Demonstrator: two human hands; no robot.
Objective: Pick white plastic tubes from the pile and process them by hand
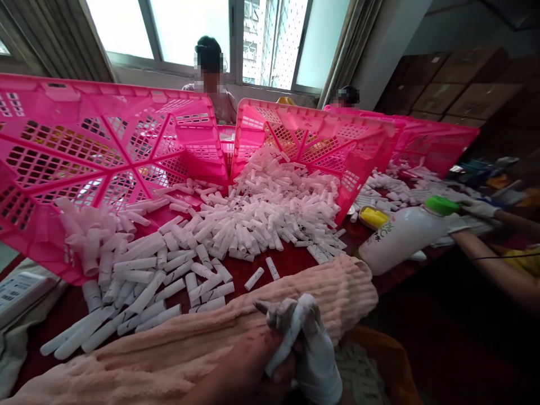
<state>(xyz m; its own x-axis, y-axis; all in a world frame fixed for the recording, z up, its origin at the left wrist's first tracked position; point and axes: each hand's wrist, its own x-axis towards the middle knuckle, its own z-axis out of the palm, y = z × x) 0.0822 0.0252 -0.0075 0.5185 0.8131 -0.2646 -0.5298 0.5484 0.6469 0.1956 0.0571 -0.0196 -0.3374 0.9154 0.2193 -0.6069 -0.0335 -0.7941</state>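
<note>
Both of my hands meet low in the view, in front of a pink ribbed cloth (202,337). My left hand (257,354), bare at the back, has its fingers closed around a white tube (289,337). My right hand (316,354), in a white glove, is pinched on the upper part of the same tube, which is tilted. Beyond the cloth, many white tubes (253,222) lie heaped on the red tabletop (248,267), some with thin dark marks. Two loose tubes rest near the cloth's far edge.
Pink plastic baskets (135,169) lie on their sides behind the heap. A white bottle (400,236) with a green cap leans at the right, beside a yellow block (373,216). A co-worker's gloved hands (478,208) are farther right. Another person (211,73) sits near the window.
</note>
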